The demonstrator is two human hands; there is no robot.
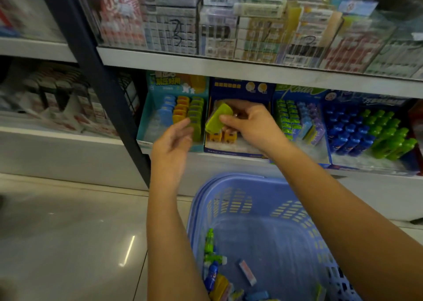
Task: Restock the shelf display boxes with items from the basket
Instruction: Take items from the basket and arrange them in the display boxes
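My right hand pinches a yellow-green item over the dark blue display box on the low shelf. A few orange items stand in that box. My left hand hovers in front of the teal display box, fingers relaxed and holding nothing. That teal box holds rows of blue, orange and green items. A lilac plastic basket sits on the floor below my arms, with several small items at its bottom, among them a green and a blue bottle.
To the right on the same shelf stand a box of green, blue and purple packets and a box of blue and green bottles. The upper shelf edge overhangs the boxes. A dark upright post stands left. Tiled floor lies at lower left.
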